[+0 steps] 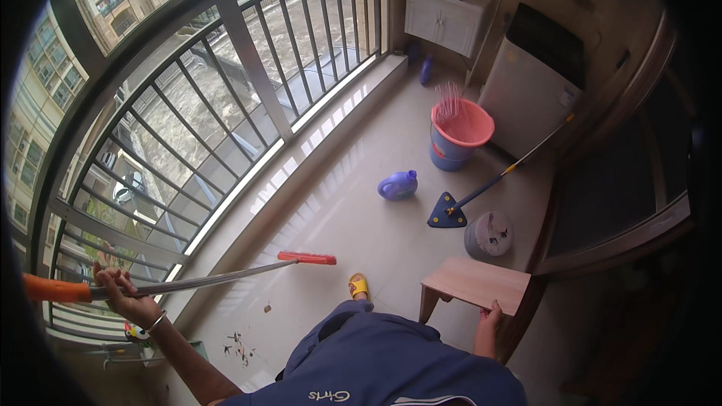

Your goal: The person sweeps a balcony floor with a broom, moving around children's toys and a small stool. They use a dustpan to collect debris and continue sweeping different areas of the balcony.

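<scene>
At the left, my left hand [131,303] holds the grey shaft of a broom [225,276], just below its orange grip. Red bristles on the broom's head [307,258] rest at the tiled floor, left of my foot in a yellow slipper [358,285]. My right hand [492,316] grips the near edge of a small wooden stool [478,283], thumb on its top, fingers partly hidden beneath. Whether the stool's legs touch the floor I cannot tell. Dry debris [240,348] lies scattered at the lower left, with one small piece [267,308] apart from it.
Ahead stand a purple jug [399,186], a bucket [459,132] with a pink rim and a round grey stool [489,234]. A triangular mop [447,211] leans towards a washing machine [527,84]. A railing [194,141] runs along the left; a sink cabinet [443,20] is at the back.
</scene>
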### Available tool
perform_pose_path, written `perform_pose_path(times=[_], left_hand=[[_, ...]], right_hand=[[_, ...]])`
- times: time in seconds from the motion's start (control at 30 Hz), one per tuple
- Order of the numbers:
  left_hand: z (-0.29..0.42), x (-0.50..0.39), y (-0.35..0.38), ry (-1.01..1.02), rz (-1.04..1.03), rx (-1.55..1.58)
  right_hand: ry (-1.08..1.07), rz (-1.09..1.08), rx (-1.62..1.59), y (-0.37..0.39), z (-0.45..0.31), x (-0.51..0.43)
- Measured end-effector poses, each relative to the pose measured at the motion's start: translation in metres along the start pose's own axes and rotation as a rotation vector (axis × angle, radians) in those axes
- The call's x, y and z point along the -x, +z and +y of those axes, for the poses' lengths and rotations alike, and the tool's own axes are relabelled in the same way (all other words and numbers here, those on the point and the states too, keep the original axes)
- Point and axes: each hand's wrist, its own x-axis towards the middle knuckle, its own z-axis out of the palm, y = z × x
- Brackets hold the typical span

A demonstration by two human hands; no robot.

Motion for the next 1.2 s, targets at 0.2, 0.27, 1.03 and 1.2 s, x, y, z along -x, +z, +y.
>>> perform_pose_path(times=[0.2,0.27,1.03,1.2], left_hand=[[-0.071,-0.036,0.115,-0.03,-0.073,0.01],[-0.089,-0.044,0.149,-0.095,-0.047,0.028],[-0.227,-0.069,0.438,-0.111,-0.169,0.273],[-0.309,-0.076,0.494,-0.228,-0.348,0.334]], right_hand=[[-0.139,-0.084,0.104,0.144,-0.05,0.072],[-0.194,-0.161,0.097,0.187,-0.058,0.089],[-0.501,-0.602,0.675,0.617,-0.06,0.123],[-0.64,-0.632,0.687,0.69,-0.048,0.156]])
